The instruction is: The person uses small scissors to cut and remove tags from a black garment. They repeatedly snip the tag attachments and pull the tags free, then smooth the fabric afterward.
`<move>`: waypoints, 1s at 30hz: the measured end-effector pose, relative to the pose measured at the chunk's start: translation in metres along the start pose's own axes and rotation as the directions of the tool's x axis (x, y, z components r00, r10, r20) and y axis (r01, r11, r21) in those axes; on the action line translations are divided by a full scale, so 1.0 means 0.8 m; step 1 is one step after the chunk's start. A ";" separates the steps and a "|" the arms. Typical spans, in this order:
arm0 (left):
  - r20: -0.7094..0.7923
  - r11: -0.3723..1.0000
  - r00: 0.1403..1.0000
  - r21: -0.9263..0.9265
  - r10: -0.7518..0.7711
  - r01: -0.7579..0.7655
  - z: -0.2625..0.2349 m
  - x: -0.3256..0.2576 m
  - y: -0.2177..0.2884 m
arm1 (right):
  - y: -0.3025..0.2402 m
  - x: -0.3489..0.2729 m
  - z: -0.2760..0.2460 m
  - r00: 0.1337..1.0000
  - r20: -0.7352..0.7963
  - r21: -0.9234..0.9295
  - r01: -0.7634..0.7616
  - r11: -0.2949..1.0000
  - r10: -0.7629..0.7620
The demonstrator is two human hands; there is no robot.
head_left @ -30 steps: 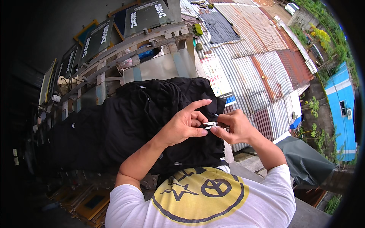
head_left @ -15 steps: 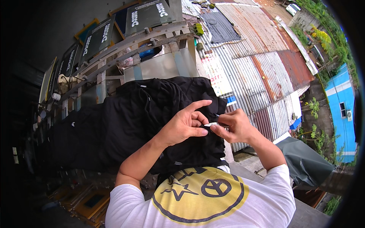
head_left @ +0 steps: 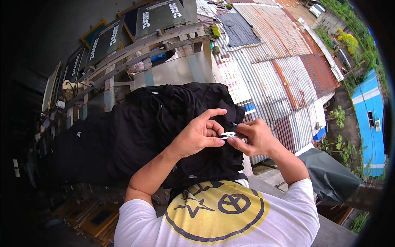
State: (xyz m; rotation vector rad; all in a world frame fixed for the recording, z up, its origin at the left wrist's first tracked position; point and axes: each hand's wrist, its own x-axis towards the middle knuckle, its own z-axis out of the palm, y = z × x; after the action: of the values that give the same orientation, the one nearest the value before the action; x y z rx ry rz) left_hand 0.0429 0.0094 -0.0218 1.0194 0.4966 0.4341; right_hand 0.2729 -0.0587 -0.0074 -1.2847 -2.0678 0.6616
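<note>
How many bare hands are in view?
2: the left bare hand, over the black fabric pile, and the right bare hand, to its right, holding small silver metal snips. No others show.

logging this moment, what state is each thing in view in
Small silver snips: blades apart
Right hand: closed on the snips
Left hand: index finger extended, other fingers curled
Black cloth: piled, rumpled
Metal roof: corrugated, partly rusted
Dark green tarp: draped, creased

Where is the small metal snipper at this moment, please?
In the head view, right of centre, the small metal snipper is in the right hand, its blades toward the left hand, over the black cloth.
</note>
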 end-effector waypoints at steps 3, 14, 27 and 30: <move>-0.019 1.000 1.000 -0.027 -0.015 0.015 -0.001 -0.001 0.000 | -0.001 0.001 0.001 1.000 0.000 -0.007 0.010 1.000 -0.010; -0.035 0.999 0.999 -0.046 -0.018 0.017 -0.001 0.000 -0.002 | -0.001 0.003 0.004 1.000 -0.006 -0.019 0.007 1.000 -0.007; -0.061 0.998 0.998 -0.065 -0.019 0.015 -0.003 0.001 -0.002 | 0.009 0.001 0.003 0.997 -0.050 0.055 -0.063 0.997 0.066; -0.043 0.995 0.999 -0.100 -0.012 0.008 -0.004 0.000 -0.003 | 0.008 0.001 0.003 0.999 -0.046 0.015 -0.015 1.000 0.016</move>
State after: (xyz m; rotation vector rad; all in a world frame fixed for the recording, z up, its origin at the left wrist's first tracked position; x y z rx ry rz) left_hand 0.0415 0.0108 -0.0257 0.9125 0.5139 0.4682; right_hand 0.2750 -0.0559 -0.0130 -1.2976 -2.0143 0.6464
